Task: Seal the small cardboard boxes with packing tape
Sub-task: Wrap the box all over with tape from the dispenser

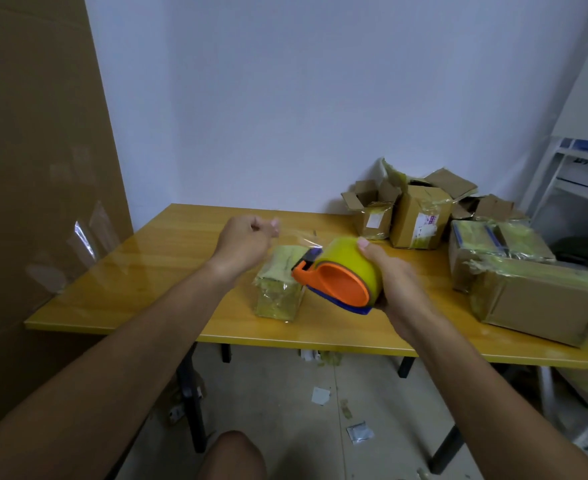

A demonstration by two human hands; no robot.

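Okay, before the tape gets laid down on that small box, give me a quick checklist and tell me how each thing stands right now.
1. Tape dispenser held firmly: ok, right hand grips the roll.
2. Tape end pulled free: ok, left hand pinches it.
3. Strip free of wrinkles: cannot tell, it is clear and faint.
4. Small box on the table, under the strip: ok.
5. Box flaps closed: cannot tell, old tape covers it.
6. Box steadied: not ok, neither hand touches it.

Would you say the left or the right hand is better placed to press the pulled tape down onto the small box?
Probably the left hand: it pinches the free tape end just above the small box, while the right hand grips the tape dispenser.
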